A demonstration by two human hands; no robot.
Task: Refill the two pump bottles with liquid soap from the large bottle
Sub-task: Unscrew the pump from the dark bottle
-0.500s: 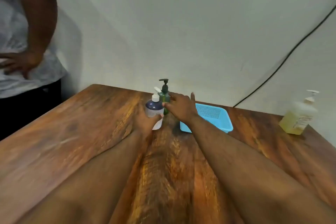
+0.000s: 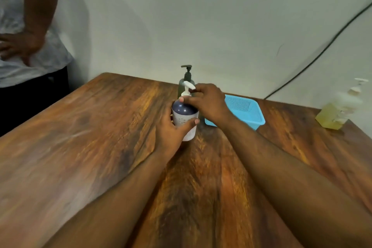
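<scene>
Fingers and thumb of the left hand curl round the body of the small purple-and-white plastic pump bottle, holding it upright on the brown wooden table. Just right, the right hand pinches that bottle's white pump collar. Behind stands the dark green pump bottle; a light blue plastic mesh basket sits beside the right wrist. Far right, well apart, is the large yellowish soap bottle, blurred. The step looks like unscrewing the pump; next calls for twisting while the left hand steadies.
</scene>
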